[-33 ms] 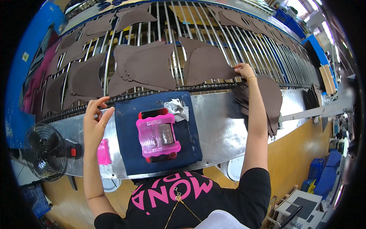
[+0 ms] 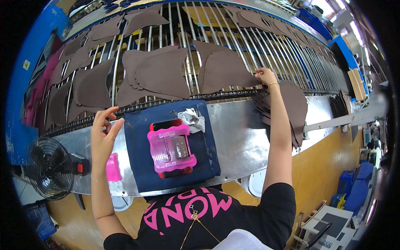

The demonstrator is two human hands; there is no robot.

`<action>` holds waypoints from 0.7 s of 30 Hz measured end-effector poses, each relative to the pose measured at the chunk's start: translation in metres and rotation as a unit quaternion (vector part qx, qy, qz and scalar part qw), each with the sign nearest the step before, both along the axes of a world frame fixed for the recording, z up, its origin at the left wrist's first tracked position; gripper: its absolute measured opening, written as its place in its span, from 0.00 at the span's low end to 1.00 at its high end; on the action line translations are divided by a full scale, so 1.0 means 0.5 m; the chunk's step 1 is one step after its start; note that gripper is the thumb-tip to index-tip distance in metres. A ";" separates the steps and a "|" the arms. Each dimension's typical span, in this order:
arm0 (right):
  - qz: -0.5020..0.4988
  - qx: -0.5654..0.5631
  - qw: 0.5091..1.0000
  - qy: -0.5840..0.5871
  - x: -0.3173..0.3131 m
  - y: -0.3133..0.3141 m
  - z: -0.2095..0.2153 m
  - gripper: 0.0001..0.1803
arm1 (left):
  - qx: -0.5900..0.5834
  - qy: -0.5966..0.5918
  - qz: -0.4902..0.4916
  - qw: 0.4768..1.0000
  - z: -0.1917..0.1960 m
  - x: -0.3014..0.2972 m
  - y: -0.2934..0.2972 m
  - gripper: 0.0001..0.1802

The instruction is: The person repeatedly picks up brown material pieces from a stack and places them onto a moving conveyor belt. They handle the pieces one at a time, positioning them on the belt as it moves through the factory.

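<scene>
My right hand [image 2: 266,77] is closed in a pinch at the right tip of a flat brown cut piece [image 2: 227,68], which lies across the metal rods of the conveyor. Below that wrist, a fanned stack of similar brown pieces [image 2: 293,104] sits on the metal table, partly behind my forearm. My left hand [image 2: 104,127] hovers over the table's far edge, fingers apart and holding nothing. To its right is a dark blue pad [image 2: 139,166] bearing a clear pink plastic holder [image 2: 162,152] on top of a red and black object [image 2: 183,171], with a crumpled white wipe [image 2: 193,121] beside it.
Overlapping brown pieces [image 2: 158,71] cover much of the rod conveyor [image 2: 291,58]. At the table's left end stands a black fan [image 2: 50,166], with a bright pink plastic item [image 2: 113,167] near my left wrist. A pale metal arm [image 2: 346,121] reaches in from the right.
The brown pieces on the conveyor sit very slightly further left. My right hand has shifted slightly left with the piece at its fingertips; the left hand is almost unmoved.
</scene>
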State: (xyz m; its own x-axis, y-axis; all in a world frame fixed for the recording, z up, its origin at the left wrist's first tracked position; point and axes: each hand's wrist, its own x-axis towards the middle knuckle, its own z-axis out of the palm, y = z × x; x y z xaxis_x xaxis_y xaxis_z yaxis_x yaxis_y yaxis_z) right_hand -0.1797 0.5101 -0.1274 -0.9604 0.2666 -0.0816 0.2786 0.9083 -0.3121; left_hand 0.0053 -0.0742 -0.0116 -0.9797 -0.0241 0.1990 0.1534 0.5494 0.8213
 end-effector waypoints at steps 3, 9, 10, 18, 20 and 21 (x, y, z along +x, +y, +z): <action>-0.020 -0.023 0.993 0.114 0.050 -0.018 0.048 0.21 | 0.002 -0.005 -0.007 1.000 0.002 -0.003 0.012 0.17; -0.162 0.086 0.945 0.269 0.337 0.111 0.127 0.20 | 0.032 -0.001 -0.027 0.999 -0.008 -0.020 0.021 0.16; -0.256 0.133 0.941 0.175 0.393 0.110 0.122 0.22 | 0.036 -0.004 -0.033 0.999 -0.011 -0.022 0.019 0.16; -0.363 0.156 0.913 0.104 0.555 0.122 0.072 0.29 | 0.059 -0.008 -0.100 0.993 -0.031 -0.046 0.047 0.15; -0.365 0.223 0.900 0.089 0.537 0.063 0.110 0.29 | 0.053 -0.004 -0.104 0.993 -0.024 -0.042 0.053 0.16; -0.365 0.257 0.891 0.082 0.532 0.049 0.124 0.29 | 0.051 -0.006 -0.102 0.993 -0.013 -0.036 0.062 0.16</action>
